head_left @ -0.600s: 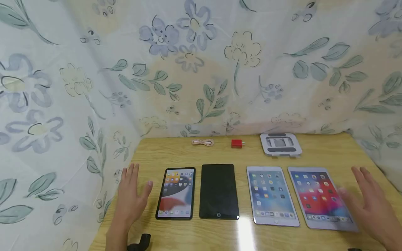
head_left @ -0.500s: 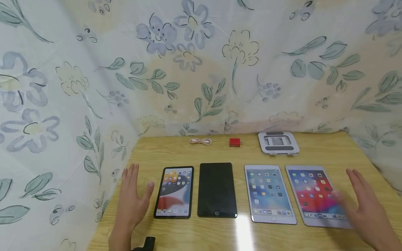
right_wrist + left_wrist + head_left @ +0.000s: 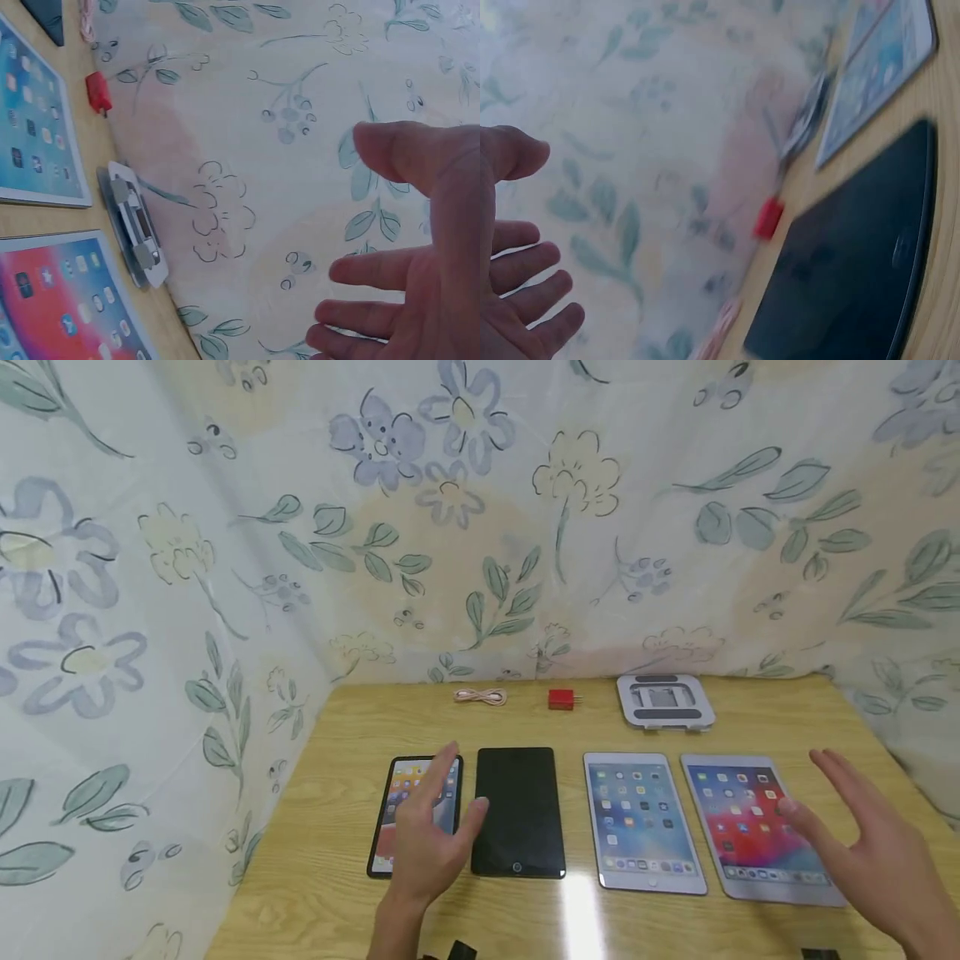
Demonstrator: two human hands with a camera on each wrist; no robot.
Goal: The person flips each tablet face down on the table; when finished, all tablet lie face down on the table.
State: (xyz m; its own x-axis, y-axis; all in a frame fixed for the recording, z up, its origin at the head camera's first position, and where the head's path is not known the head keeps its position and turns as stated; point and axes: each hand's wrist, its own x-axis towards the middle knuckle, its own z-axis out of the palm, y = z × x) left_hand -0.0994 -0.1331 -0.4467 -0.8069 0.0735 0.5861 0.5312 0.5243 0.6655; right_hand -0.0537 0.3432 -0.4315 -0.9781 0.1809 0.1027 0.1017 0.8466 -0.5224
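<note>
My left hand [image 3: 431, 852] hangs with spread fingers over the leftmost tablet [image 3: 402, 787], black-framed with a lit home screen, and covers part of it. Its thumb overlaps the edge of a second tablet [image 3: 519, 810], black with a dark screen. My right hand [image 3: 877, 852] is spread beside the rightmost white tablet [image 3: 750, 810], whose screen glows red and blue; the thumb overlaps that tablet's right side. Left of it lies another white tablet [image 3: 645, 822] with a lit blue screen. Neither hand holds anything; both wrist views show the fingers apart.
At the back of the wooden table [image 3: 315, 827] lie a bundled pale pink cable [image 3: 480, 697], a red charger plug [image 3: 561, 699] and a grey folding tablet stand [image 3: 666, 702]. A floral curtain [image 3: 450, 593] hangs along the back and the sides.
My left hand has moved right, from beside the leftmost tablet to over it. My right hand has shifted slightly left. The tablets and small items lie where they were.
</note>
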